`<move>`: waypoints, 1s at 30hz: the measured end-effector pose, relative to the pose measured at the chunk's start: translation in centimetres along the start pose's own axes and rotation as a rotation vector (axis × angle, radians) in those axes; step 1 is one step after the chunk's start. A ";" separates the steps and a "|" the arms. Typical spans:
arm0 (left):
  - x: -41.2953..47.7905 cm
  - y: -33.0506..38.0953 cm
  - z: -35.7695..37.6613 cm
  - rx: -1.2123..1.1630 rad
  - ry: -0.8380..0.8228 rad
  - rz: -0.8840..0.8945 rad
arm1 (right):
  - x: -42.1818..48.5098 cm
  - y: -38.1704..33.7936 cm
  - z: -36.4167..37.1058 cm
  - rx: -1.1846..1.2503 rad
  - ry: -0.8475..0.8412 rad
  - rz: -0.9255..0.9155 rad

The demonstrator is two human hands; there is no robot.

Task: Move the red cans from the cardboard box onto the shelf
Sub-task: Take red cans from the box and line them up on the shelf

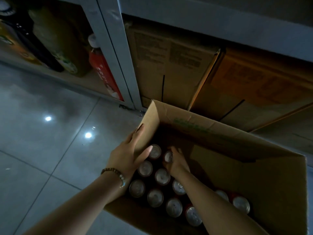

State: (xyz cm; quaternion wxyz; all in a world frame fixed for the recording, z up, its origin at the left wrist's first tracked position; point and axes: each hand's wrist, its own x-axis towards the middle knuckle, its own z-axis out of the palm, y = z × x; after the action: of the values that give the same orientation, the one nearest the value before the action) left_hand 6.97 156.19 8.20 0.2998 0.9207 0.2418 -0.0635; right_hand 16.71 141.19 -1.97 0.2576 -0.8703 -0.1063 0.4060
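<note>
Dim tiled floor [42, 150], shelf [118, 48] ahead. Right hand [177, 162] is wrapping a can [168, 156] deep in the box [254, 175], fingers closing round it; left hand [128, 155] is pinning back the flap [149, 126]. Remaining cans [162, 176] are sitting packed tight. Risk: neighbours crowding the fingers, a shallow hold slipping on lift.

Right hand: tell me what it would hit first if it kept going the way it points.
The right hand already reaches down onto a can in the box; depth is unclear.
</note>
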 end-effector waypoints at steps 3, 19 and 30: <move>-0.3 0.1 -0.2 0.016 -0.016 0.000 | -1.7 0.3 -0.8 0.095 0.109 -0.010; -8.7 26.9 -23.8 -0.617 -0.120 0.045 | -35.2 -17.4 -33.7 0.464 0.355 -0.433; -13.5 49.1 -47.2 -0.949 -0.030 0.571 | -56.7 -32.2 -56.0 0.559 0.536 -0.710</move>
State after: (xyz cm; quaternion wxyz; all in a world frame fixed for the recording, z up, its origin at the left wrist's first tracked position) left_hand 17.62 143.65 75.67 0.6905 0.7125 -0.0197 0.1231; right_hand 23.38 125.78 82.37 0.6199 -0.7521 -0.2126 0.0698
